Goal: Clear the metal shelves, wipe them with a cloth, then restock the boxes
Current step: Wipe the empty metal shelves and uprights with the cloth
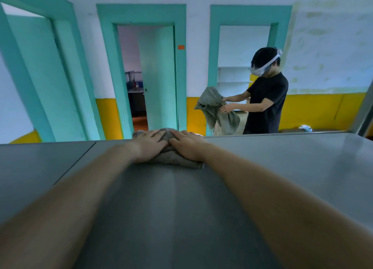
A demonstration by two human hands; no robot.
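At 12 o'clock on the metal shelf (pixel 282 167), close to its far edge, lies the cloth (pixel 177 160): grey, bunched into a low wad. Both arms reach straight out to it from 6 o'clock.

Left hand (pixel 150 146): flat on the left half of the wad, palm down, fingers straight and together. It presses rather than grips, and nothing curls round the fabric. Right hand (pixel 188 145): same posture on the right half, fingertips angled toward 11 o'clock, touching or just beside those of the left. Cannot tell whether either thumb tucks under the cloth's edge.

Shelf surface: dull grey sheet metal, with a seam running off toward 10 o'clock. A paler band runs between the forearms from 12 to 6 o'clock. It may be a wiped lane or only reflected light; cannot tell which.

Progress, as judged:
- **Clearing:** looks done for this surface, since no boxes show on it.
- **Wiping:** the step in hand, with the cloth at the far end of a stroke. The flanks toward 9 and 3 o'clock probably need passes.
- **Lower shelves:** out of view, state unknown.
- **Restocking:** all left to do; no boxes appear anywhere in view.

At 2 o'clock beyond the shelf, a second person (pixel 266 103) in a dark shirt and headset holds another grey cloth (pixel 212 105) with both hands. A teal doorway (pixel 141 14) stands at 12 o'clock behind.
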